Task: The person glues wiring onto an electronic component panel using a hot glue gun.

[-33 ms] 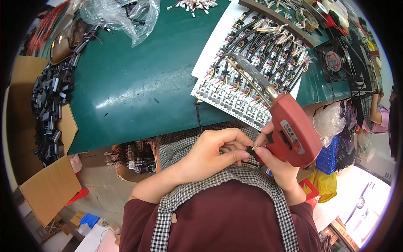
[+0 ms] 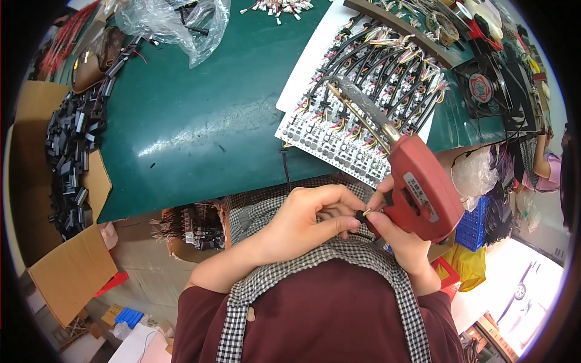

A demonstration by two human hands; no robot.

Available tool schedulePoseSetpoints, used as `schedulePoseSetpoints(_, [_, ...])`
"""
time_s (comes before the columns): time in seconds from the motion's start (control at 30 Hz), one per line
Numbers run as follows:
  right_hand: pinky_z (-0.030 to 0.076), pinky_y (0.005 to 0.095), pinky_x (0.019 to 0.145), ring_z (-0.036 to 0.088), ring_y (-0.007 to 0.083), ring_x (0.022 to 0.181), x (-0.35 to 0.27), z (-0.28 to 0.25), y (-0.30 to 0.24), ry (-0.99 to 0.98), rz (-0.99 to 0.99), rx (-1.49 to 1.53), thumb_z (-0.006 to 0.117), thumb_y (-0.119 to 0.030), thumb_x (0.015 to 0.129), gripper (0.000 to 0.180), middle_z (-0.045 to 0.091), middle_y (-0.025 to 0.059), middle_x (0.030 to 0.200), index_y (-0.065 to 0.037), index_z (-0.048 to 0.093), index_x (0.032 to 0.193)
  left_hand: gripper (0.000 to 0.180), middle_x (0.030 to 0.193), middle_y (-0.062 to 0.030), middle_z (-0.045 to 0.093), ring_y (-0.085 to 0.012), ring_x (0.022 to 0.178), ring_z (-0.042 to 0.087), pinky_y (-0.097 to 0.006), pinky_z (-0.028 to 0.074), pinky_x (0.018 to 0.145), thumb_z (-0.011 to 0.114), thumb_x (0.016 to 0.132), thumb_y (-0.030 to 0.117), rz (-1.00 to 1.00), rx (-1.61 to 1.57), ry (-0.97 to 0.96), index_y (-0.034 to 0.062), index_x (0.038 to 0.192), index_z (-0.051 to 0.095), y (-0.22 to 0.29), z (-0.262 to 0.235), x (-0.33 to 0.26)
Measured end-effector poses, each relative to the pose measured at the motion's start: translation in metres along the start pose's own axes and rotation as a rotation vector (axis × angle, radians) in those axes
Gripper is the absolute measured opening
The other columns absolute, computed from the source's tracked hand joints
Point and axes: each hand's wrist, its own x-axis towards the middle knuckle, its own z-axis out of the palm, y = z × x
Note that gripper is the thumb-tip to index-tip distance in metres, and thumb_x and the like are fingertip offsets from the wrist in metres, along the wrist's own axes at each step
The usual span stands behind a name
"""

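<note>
1. Head view: the right hand grips a red soldering gun just below the green table edge.
2. The left hand's fingers pinch a small black connector at the gun's handle.
3. Many wired boards lie on the table; the work appears mid-way.

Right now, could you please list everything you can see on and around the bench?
Red gun-shaped tool: one, red, in the right grip.
Small black connector: one, black, pinched between both hands.
White board of wired connectors: one, white with black and coloured wires, right side of the mat.
Green mat: one, dark green, on the bench.
Clear plastic bag: one, transparent, top left.
Black parts: many, in the cardboard box, left.
Small fan: one, black, top right.
Blue crate: one, lower right.
Left hand: at the connector.
Right hand: holding the tool.
</note>
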Motion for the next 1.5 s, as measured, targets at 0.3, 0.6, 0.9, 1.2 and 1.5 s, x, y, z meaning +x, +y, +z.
schedulePoseSetpoints(0.3, [0.046,0.0236,0.074,0.056,0.0113,0.085,0.006,0.000,-0.003,0.002,0.051,-0.010,0.061,0.007,0.077,0.040,0.055,0.0062,0.094,0.000,0.047,0.114,0.014,0.083,-0.0087,0.065,-0.0102,0.072,0.063,-0.022,0.051,0.065,0.058,0.085,-0.001,-0.012,-0.027,0.020,-0.0042,0.098,0.056,-0.002,-0.002,-0.001])
schedulePoseSetpoints(0.6, [0.048,0.0238,0.072,0.056,0.0117,0.085,0.007,0.005,0.001,0.003,-0.027,-0.069,0.059,0.006,0.080,0.038,0.055,0.0077,0.095,0.001,0.046,0.115,0.018,0.087,-0.0096,0.065,-0.0112,0.075,0.063,-0.022,0.051,0.068,0.058,0.084,-0.004,-0.033,-0.126,0.091,-0.0046,0.102,0.053,0.000,-0.002,-0.003])
schedulePoseSetpoints(0.9, [0.048,0.0221,0.069,0.057,0.0089,0.080,0.013,0.004,0.002,-0.015,-0.012,-0.031,0.061,0.007,0.079,0.046,0.057,0.0070,0.093,0.001,0.043,0.121,0.024,0.087,-0.0101,0.065,-0.0122,0.076,0.064,-0.022,0.052,0.067,0.058,0.083,-0.006,-0.013,-0.070,0.164,-0.0040,0.107,0.060,-0.001,-0.003,-0.004])
schedulePoseSetpoints(1.2, [0.045,0.0238,0.071,0.055,0.0110,0.082,0.013,-0.005,-0.003,-0.097,-0.029,0.066,0.061,0.001,0.081,0.036,0.056,0.0064,0.090,0.002,0.047,0.114,0.024,0.080,-0.0115,0.064,-0.0186,0.066,0.064,-0.025,0.050,0.058,0.063,0.073,-0.008,0.437,0.589,0.246,-0.0020,0.096,0.065,0.016,-0.023,-0.018])
schedulePoseSetpoints(1.5, [0.047,0.0242,0.062,0.058,0.0159,0.072,-0.017,-0.040,0.007,-0.047,0.179,0.273,0.073,-0.008,0.073,0.070,0.059,0.0167,0.097,0.003,0.035,0.131,0.035,0.078,-0.0057,0.052,-0.0138,0.056,0.051,-0.025,0.042,0.046,0.063,0.062,-0.002,0.606,1.491,0.513,0.0002,0.098,0.064,-0.007,-0.045,-0.012])
